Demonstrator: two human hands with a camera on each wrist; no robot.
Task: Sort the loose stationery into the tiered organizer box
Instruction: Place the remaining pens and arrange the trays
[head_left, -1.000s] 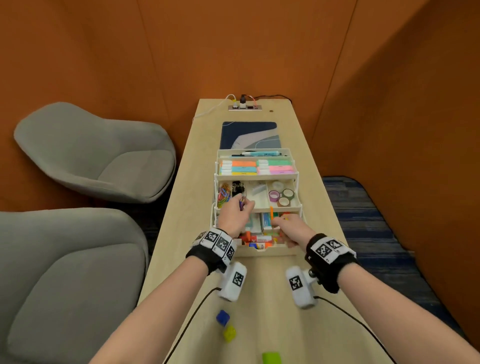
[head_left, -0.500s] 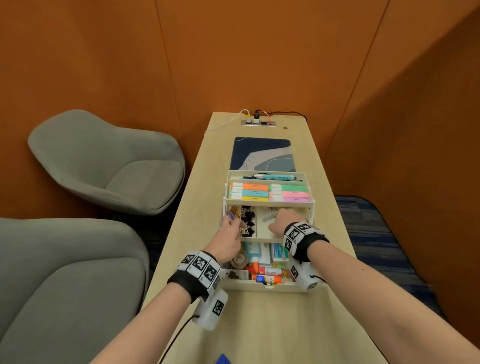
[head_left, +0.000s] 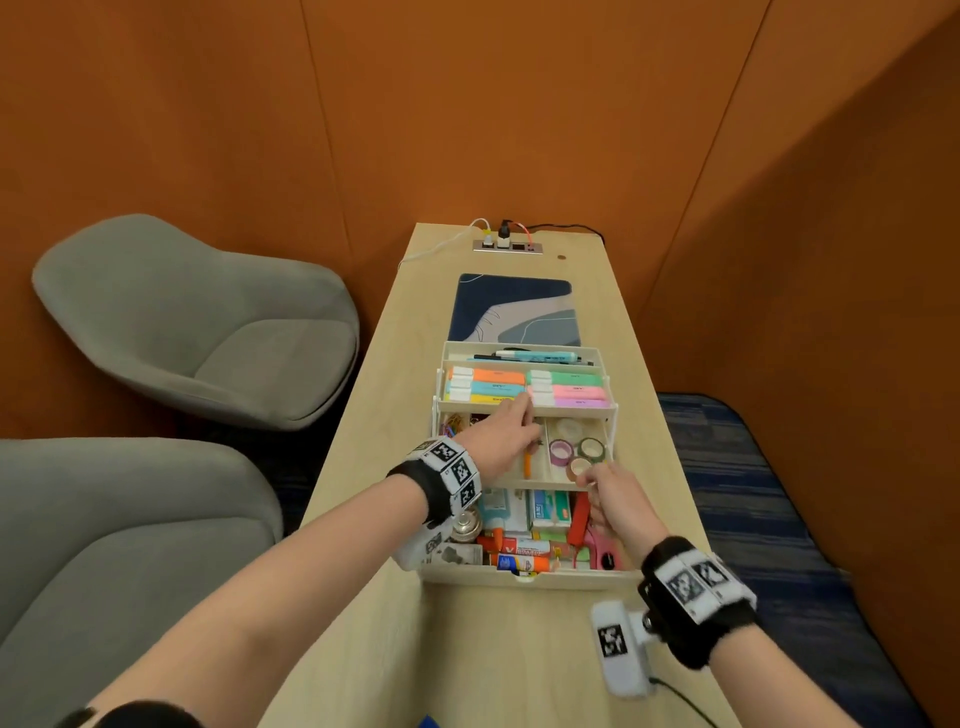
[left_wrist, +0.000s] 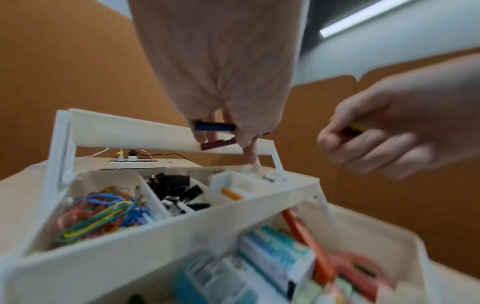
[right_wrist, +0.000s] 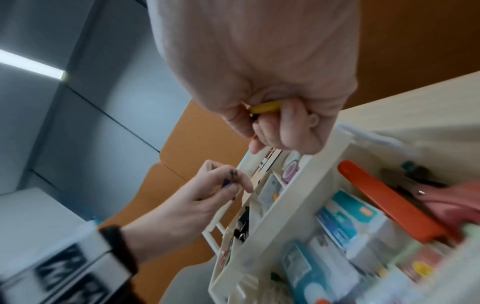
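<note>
— Where's your left hand?

— My left hand (head_left: 503, 441) is stretched forward on a bare forearm, a black wristband with white marker tiles at the wrist, palm down. Its fingers (left_wrist: 205, 131) curl around two short sticks, one blue (left_wrist: 215, 127) and one dark maroon (left_wrist: 218, 144).

— And the right?

— My right hand (head_left: 618, 501) sits nearer my body, same kind of band, curled into a loose fist pinching a short yellow stick (right_wrist: 265, 107).
</note>
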